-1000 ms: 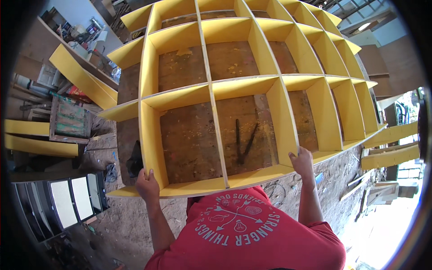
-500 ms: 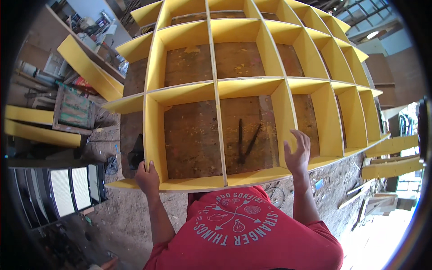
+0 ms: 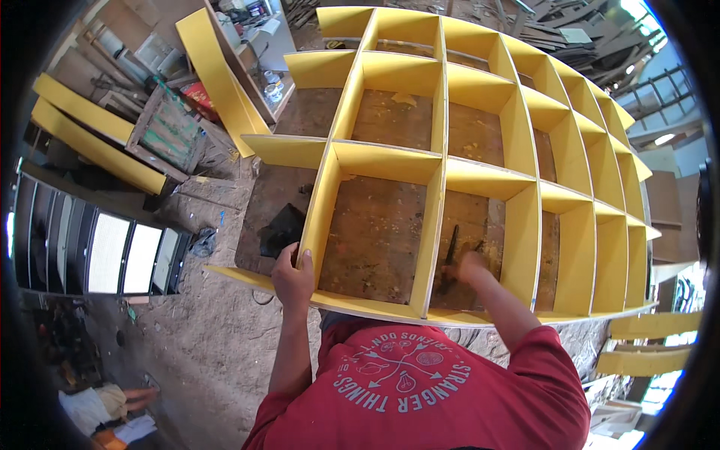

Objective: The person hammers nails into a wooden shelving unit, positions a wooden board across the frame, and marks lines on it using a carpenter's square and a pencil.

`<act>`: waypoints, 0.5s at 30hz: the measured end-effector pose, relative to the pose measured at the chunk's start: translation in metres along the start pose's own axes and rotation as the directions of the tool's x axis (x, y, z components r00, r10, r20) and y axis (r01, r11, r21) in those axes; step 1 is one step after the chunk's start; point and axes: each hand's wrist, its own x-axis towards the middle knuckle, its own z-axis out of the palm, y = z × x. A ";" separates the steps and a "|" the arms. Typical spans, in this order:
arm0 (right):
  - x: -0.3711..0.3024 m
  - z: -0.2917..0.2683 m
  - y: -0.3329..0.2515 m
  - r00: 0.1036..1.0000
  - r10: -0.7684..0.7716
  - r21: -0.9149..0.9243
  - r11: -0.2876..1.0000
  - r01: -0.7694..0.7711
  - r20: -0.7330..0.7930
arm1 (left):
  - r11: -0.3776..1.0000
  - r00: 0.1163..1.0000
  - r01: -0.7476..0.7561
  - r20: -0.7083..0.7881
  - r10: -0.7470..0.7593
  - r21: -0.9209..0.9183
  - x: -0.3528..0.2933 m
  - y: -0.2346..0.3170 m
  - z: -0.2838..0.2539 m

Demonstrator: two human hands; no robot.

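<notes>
A large yellow grid of interlocked boards lies on a paint-spotted brown wooden tabletop. My left hand grips the edge of an upright yellow board at the near left corner, thumb on its inner side. Down in a near compartment, my right hand is closed at one handle of dark pincers, which lie spread in a V on the wood; its fingertips are mostly hidden. Left of my left hand, outside the closed cells, sits a black crumpled-looking item.
Loose yellow boards lean at the far left and lie at the left, beside a worn wooden frame. A dark rack with pale panels stands left. More yellow boards are at right. Another person is at lower left.
My right hand has gone from the air over a divider down into the compartment, onto the pincers. My left hand still holds the board. The view has shifted, so the grid appears farther right.
</notes>
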 end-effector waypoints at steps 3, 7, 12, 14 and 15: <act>0.027 0.005 0.007 0.999 0.044 0.118 0.992 -0.041 -0.018 | 0.992 0.998 -0.063 -0.021 0.062 -0.108 -0.001 -0.003 -0.008; 0.051 0.025 0.027 0.988 0.066 0.220 0.975 -0.034 -0.138 | 0.943 0.967 -0.242 0.030 0.255 -0.228 0.012 0.003 -0.013; 0.002 -0.011 -0.018 0.986 0.106 0.324 0.944 -0.058 -0.132 | 0.919 0.939 -0.256 0.148 0.310 -0.299 0.018 -0.009 -0.027; -0.023 -0.005 -0.008 0.938 0.118 0.429 0.903 0.035 -0.327 | 0.889 0.910 -0.262 0.210 0.357 -0.375 0.037 -0.009 -0.034; -0.043 -0.010 -0.017 0.909 0.157 0.520 0.851 0.075 -0.387 | 0.863 0.872 -0.313 0.239 0.427 -0.397 0.051 -0.024 -0.029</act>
